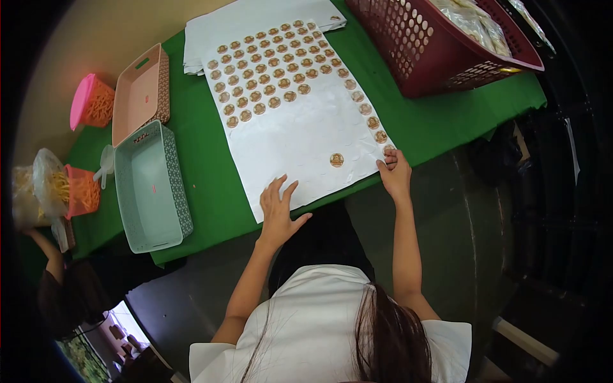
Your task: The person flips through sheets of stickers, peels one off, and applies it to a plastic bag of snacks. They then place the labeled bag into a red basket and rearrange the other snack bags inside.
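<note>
A white sheet of round brown stickers [300, 127] lies on the green cloth, with rows of stickers along its far half and right edge. Its lower middle is bare backing, apart from one single round sticker [336, 160]. My left hand [276, 210] rests at the sheet's near edge, its fingers spread and nothing held. At the near right corner, my right hand [396, 173] has its thumb and fingertips closed together on a round sticker [387, 149], which they partly cover.
More white sheets [255, 25] lie beneath at the far end. A maroon basket [440, 48] holding clear packets stands at right. To the left are a green tray [150, 191], a peach tray [137, 96], a scoop [106, 163] and orange baskets [83, 191] of snack sticks. Another person's arm [50, 252] shows at far left.
</note>
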`<control>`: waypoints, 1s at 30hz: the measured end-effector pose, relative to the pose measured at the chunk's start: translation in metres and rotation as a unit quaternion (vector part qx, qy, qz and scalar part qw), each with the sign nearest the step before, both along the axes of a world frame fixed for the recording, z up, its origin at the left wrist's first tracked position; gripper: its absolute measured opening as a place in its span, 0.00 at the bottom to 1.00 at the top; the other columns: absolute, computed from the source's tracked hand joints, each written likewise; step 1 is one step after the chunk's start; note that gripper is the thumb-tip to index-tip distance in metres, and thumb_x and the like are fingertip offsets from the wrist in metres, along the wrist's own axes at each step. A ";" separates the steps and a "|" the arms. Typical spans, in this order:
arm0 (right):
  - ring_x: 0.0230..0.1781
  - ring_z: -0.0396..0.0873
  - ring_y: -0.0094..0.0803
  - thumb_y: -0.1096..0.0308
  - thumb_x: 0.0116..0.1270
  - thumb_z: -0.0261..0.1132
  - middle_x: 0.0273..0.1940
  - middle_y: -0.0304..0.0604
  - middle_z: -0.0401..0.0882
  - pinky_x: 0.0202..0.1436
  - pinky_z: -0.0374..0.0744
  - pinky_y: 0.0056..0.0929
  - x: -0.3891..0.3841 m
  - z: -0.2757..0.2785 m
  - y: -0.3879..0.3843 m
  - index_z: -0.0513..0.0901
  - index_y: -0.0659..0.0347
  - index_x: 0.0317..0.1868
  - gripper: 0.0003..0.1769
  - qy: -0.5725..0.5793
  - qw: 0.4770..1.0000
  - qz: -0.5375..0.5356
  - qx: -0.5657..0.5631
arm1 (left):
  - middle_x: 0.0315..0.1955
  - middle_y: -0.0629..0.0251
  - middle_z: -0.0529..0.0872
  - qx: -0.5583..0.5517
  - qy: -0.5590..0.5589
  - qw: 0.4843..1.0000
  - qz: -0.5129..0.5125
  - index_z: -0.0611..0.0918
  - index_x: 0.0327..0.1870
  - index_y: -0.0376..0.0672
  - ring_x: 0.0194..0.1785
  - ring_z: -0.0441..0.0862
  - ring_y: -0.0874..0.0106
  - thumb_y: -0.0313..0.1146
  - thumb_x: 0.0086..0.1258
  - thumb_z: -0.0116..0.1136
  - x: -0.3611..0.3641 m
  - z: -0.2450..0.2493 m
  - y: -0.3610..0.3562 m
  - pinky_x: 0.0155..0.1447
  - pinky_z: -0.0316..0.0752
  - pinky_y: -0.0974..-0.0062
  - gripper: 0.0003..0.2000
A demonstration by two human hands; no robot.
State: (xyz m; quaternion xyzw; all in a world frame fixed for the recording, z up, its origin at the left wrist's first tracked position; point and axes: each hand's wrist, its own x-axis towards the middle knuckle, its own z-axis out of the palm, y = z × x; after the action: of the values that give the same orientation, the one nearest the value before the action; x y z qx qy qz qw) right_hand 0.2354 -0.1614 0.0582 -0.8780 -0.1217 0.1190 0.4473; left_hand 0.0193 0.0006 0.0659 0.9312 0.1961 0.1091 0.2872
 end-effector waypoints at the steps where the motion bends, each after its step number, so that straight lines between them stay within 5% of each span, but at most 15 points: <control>1: 0.29 0.72 0.23 0.75 0.49 0.63 0.33 0.43 0.71 0.29 0.72 0.20 0.001 0.004 0.001 0.71 0.68 0.40 0.16 0.040 0.999 -0.001 0.016 | 0.58 0.53 0.57 0.002 -0.002 1.000 -0.003 0.64 0.56 0.43 0.61 0.53 0.53 0.37 0.41 0.68 0.004 -0.003 0.000 0.61 0.50 0.58 0.37; 5: 0.30 0.72 0.22 0.76 0.51 0.63 0.31 0.40 0.72 0.30 0.74 0.18 0.010 0.007 0.000 0.71 0.68 0.40 0.16 0.147 0.968 0.002 0.205 | 0.60 0.49 0.54 -0.027 -0.015 0.998 -0.046 0.59 0.59 0.42 0.60 0.59 0.54 0.33 0.45 0.65 0.016 -0.008 -0.001 0.60 0.60 0.64 0.38; 8: 0.31 0.74 0.24 0.73 0.57 0.60 0.30 0.39 0.72 0.37 0.76 0.22 0.004 0.035 0.015 0.70 0.65 0.41 0.12 0.251 0.886 0.014 0.388 | 0.56 0.48 0.62 -0.091 -0.036 0.995 -0.023 0.61 0.58 0.41 0.57 0.64 0.55 0.29 0.50 0.61 0.014 -0.017 0.002 0.58 0.63 0.65 0.32; 10: 0.31 0.74 0.24 0.70 0.59 0.58 0.31 0.39 0.72 0.36 0.76 0.22 0.002 0.040 0.027 0.70 0.65 0.40 0.11 0.273 0.855 -0.007 0.442 | 0.39 0.48 0.76 -0.088 -0.116 0.989 -0.037 0.67 0.54 0.38 0.39 0.77 0.62 0.24 0.57 0.52 0.017 -0.019 0.009 0.43 0.71 0.74 0.21; 12: 0.30 0.74 0.23 0.62 0.63 0.52 0.30 0.40 0.72 0.35 0.75 0.20 0.000 0.039 0.032 0.71 0.65 0.38 0.13 0.309 0.816 -0.016 0.487 | 0.30 0.51 0.77 -0.129 -0.079 0.988 0.011 0.69 0.52 0.38 0.29 0.75 0.66 0.24 0.59 0.48 0.015 -0.011 0.014 0.35 0.70 0.76 0.17; 13: 0.30 0.74 0.23 0.62 0.63 0.52 0.30 0.40 0.72 0.35 0.75 0.20 -0.001 0.029 0.032 0.71 0.65 0.38 0.13 0.313 0.815 -0.011 0.488 | 0.20 0.54 0.77 -0.175 -0.043 0.982 0.059 0.72 0.49 0.38 0.20 0.73 0.71 0.23 0.61 0.44 0.014 -0.001 0.015 0.28 0.68 0.78 0.14; 14: 0.26 0.74 0.23 0.59 0.63 0.52 0.28 0.40 0.73 0.30 0.74 0.19 -0.006 0.015 0.031 0.71 0.64 0.37 0.15 0.304 0.870 0.016 0.389 | 0.13 0.58 0.73 -0.180 -0.111 0.972 0.099 0.72 0.49 0.39 0.14 0.65 0.77 0.24 0.63 0.42 0.016 0.009 0.013 0.21 0.61 0.80 0.13; 16: 0.20 0.73 0.24 0.55 0.63 0.50 0.25 0.41 0.75 0.23 0.72 0.18 -0.021 0.008 0.029 0.71 0.64 0.37 0.18 0.308 0.924 0.095 0.203 | 0.16 0.58 0.75 -0.147 -0.188 0.959 0.156 0.73 0.44 0.38 0.17 0.69 0.76 0.23 0.64 0.41 0.017 0.010 0.019 0.23 0.64 0.79 0.10; 19: 0.13 0.71 0.24 0.51 0.64 0.47 0.25 0.47 0.77 0.16 0.69 0.18 -0.049 0.004 0.023 0.71 0.67 0.39 0.23 0.430 0.884 0.180 0.047 | 0.23 0.57 0.77 -0.138 -0.240 0.940 0.200 0.74 0.40 0.37 0.22 0.72 0.77 0.22 0.63 0.42 0.012 0.006 0.031 0.26 0.66 0.80 0.08; 21: 0.12 0.71 0.24 0.51 0.64 0.46 0.25 0.49 0.78 0.14 0.67 0.18 -0.063 -0.005 0.023 0.71 0.68 0.41 0.24 0.445 0.877 0.169 0.063 | 0.28 0.57 0.79 -0.130 -0.251 0.936 0.210 0.75 0.38 0.36 0.26 0.74 0.77 0.21 0.62 0.43 0.011 0.010 0.040 0.29 0.67 0.81 0.07; 23: 0.10 0.71 0.24 0.49 0.63 0.48 0.23 0.49 0.78 0.12 0.66 0.17 -0.068 -0.014 0.024 0.71 0.69 0.40 0.26 0.454 0.875 0.137 0.097 | 0.30 0.56 0.79 -0.054 -0.243 0.965 0.083 0.76 0.34 0.34 0.30 0.77 0.72 0.19 0.58 0.44 0.011 0.030 0.043 0.35 0.69 0.81 0.07; 25: 0.09 0.69 0.23 0.49 0.63 0.49 0.19 0.47 0.77 0.10 0.64 0.16 -0.066 -0.017 0.027 0.73 0.69 0.37 0.26 0.415 0.897 0.127 0.080 | 0.32 0.57 0.79 -0.066 -0.226 0.969 0.070 0.77 0.33 0.35 0.31 0.78 0.70 0.18 0.56 0.44 0.012 0.036 0.038 0.35 0.70 0.79 0.08; 30: 0.08 0.67 0.21 0.60 0.61 0.53 0.16 0.42 0.74 0.10 0.62 0.16 -0.069 -0.019 0.033 0.76 0.67 0.30 0.16 0.387 0.913 0.090 0.097 | 0.37 0.59 0.79 -0.080 -0.153 0.985 0.000 0.78 0.35 0.37 0.34 0.78 0.67 0.20 0.54 0.49 0.013 0.033 0.025 0.37 0.73 0.76 0.08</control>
State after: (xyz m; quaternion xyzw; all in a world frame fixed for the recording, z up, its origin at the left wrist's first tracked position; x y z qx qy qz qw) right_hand 0.1661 -0.1286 0.0388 -0.7011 -0.0287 0.4767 0.5295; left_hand 0.0325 0.0260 0.0993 0.8774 0.1583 0.2341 0.3877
